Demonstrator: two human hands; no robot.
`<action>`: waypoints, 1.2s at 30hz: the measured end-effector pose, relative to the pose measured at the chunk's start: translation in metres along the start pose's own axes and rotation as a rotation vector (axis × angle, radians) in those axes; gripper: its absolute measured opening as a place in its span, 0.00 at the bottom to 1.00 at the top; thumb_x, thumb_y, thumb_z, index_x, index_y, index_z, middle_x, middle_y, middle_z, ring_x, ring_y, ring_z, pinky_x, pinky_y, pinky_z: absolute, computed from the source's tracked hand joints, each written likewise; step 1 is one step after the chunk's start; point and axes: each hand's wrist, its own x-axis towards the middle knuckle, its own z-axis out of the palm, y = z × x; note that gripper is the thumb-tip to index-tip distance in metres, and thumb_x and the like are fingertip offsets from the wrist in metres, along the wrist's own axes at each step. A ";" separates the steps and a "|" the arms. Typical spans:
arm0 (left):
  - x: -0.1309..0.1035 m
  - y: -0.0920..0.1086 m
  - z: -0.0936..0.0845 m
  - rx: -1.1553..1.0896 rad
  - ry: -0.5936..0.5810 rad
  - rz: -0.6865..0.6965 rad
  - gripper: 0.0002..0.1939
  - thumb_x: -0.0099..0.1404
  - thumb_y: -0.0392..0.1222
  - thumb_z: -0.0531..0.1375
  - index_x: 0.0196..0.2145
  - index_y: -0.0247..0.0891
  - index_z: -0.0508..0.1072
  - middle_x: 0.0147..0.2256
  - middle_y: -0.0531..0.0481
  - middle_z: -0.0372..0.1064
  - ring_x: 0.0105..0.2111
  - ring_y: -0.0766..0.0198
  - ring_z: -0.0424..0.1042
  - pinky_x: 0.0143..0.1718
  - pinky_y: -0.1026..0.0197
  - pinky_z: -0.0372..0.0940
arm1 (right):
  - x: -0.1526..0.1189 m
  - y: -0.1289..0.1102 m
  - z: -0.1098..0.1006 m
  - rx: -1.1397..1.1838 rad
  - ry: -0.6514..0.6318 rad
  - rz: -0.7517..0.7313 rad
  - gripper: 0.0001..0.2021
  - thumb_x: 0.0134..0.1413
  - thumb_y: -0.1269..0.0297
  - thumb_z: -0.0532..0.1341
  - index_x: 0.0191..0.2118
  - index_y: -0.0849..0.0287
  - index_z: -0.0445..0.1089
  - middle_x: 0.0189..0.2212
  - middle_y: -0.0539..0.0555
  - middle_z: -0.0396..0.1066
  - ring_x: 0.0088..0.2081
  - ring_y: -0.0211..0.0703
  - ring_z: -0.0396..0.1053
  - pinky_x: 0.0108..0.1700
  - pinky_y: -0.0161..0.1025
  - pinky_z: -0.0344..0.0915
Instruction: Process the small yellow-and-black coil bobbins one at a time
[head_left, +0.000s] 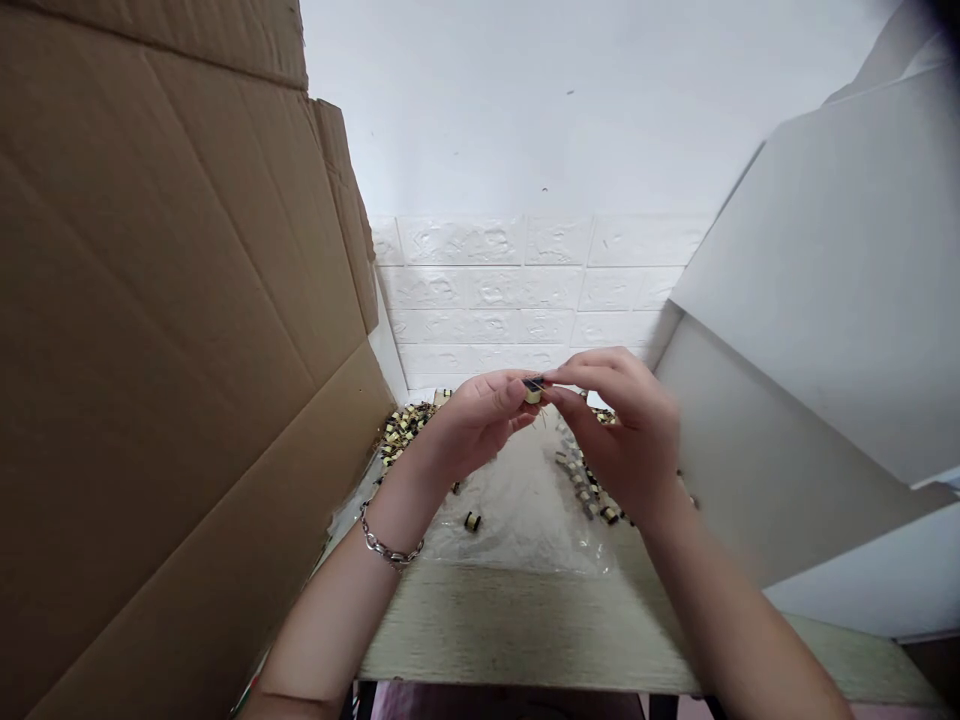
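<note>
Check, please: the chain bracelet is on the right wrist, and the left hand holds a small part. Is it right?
Wrong wrist: the head view shows the chain bracelet on the left one. The left hand does hold the small part.

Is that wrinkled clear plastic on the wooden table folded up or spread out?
Spread out: the wrinkled clear plastic covers part of the pale-green wooden table, with a small yellow-and-black part lying on it.

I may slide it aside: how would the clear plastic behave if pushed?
Probably floppy: the clear plastic looks thin and wrinkled. It would likely bunch, and may carry the lone yellow-black piece lying on it.
</note>
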 end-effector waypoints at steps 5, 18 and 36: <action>0.000 -0.001 0.001 -0.112 -0.010 -0.032 0.15 0.53 0.53 0.56 0.32 0.40 0.69 0.36 0.47 0.68 0.38 0.63 0.66 0.43 0.57 0.59 | -0.001 -0.003 -0.005 0.007 -0.003 -0.043 0.08 0.45 0.73 0.60 0.33 0.53 0.70 0.27 0.49 0.67 0.30 0.37 0.64 0.32 0.37 0.62; -0.001 0.003 -0.001 0.077 0.070 0.019 0.12 0.55 0.49 0.56 0.32 0.39 0.72 0.32 0.47 0.70 0.34 0.64 0.66 0.39 0.59 0.61 | -0.001 0.002 -0.006 -0.077 -0.065 -0.113 0.09 0.47 0.72 0.58 0.35 0.51 0.70 0.26 0.49 0.67 0.30 0.36 0.64 0.34 0.38 0.60; -0.005 0.009 -0.010 0.085 0.059 -0.114 0.08 0.49 0.45 0.62 0.26 0.39 0.75 0.27 0.50 0.72 0.28 0.66 0.67 0.32 0.62 0.60 | 0.003 0.001 -0.014 0.062 -0.256 -0.047 0.04 0.48 0.71 0.58 0.30 0.55 0.69 0.26 0.50 0.67 0.29 0.35 0.64 0.29 0.34 0.62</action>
